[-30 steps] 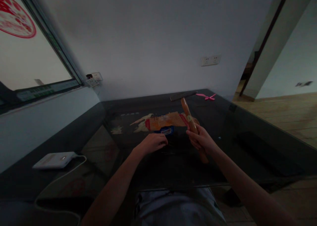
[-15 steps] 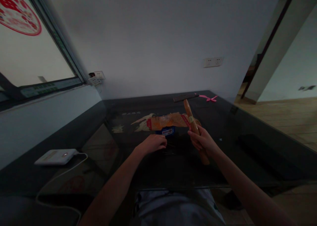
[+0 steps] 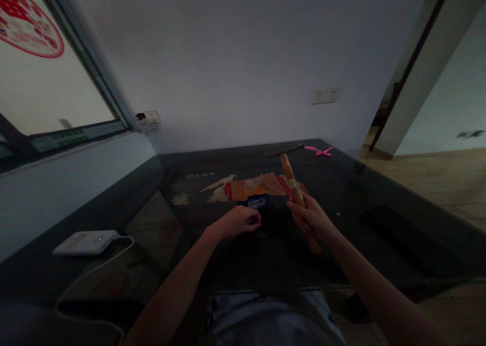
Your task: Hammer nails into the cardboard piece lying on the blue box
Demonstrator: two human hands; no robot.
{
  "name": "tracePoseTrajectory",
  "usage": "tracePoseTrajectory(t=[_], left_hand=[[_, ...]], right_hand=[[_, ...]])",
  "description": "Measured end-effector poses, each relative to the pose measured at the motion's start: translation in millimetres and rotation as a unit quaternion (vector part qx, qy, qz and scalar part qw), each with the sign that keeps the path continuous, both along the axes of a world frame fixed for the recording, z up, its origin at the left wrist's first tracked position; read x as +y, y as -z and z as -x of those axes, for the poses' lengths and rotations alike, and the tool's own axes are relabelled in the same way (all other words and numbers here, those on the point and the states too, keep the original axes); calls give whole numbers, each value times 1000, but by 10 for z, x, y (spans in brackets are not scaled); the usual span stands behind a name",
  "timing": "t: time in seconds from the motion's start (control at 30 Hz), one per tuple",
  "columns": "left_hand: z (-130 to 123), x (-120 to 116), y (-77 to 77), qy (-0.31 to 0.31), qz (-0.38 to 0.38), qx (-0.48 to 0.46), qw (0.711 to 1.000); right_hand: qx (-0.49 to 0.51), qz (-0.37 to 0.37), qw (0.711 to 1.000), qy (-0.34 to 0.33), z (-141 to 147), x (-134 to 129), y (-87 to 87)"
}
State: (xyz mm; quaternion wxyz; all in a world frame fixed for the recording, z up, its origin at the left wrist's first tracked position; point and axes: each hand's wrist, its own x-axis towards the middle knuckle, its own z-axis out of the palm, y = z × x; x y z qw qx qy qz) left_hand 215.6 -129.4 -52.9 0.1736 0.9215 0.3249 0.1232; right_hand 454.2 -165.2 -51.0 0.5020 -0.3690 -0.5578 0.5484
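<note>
My right hand (image 3: pixel 308 215) is wrapped round the wooden handle of a hammer (image 3: pixel 290 176), whose dark head points up and away from me. Over the dark table (image 3: pixel 228 272), my left hand (image 3: pixel 239 221) is curled with its fingers together. What those fingers hold, if anything, is too small to make out. Just beyond the left hand lies a small blue box (image 3: pixel 255 201). Behind it stretches a crumpled orange and red packet (image 3: pixel 254 186), partly covered at its right end by the hammer and right hand. Faint thin slivers (image 3: pixel 260 235) lie on the table below the left fingers.
A white power bank (image 3: pixel 85 243) with a white cable (image 3: pixel 102 260) rests at the left. Toward the back right lies a pink ribbon (image 3: pixel 322 152). A small shiny piece (image 3: pixel 337 214) and a dark flat object (image 3: pixel 410 240) are on the right side. A wall (image 3: pixel 235 83) stands behind the table.
My left hand has shifted slightly to the right, over the thin slivers, with its fingers curled. My right hand and the hammer have hardly moved.
</note>
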Motion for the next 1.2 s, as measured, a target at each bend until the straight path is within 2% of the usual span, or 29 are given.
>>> tracePoseTrajectory(t=[0.13,0.27,0.37,0.47,0.57,0.73,0.93,1.2], left_hand=[[7,-104,-167,35,81,-110,990],[92,-198,-388,46,91,-225,969],[158,-137,-542,4,46,-316,948],[184,104,-613,-90,-7,-384,919],[160,441,-576,-183,-72,-410,891],[72,837,-376,-248,-121,-403,873],[24,930,-192,-239,-95,-392,883],[33,929,-102,-225,-56,-396,889]], right_hand=[[8,6,1000,1,1,-1,-1],[13,14,1000,5,8,14,10],[14,11,1000,6,11,24,19],[6,10,1000,7,16,20,15],[2,9,1000,11,24,8,0],[-12,9,1000,12,24,-10,-26],[-24,5,1000,8,19,-5,-15],[-38,5,999,6,40,-23,-15]])
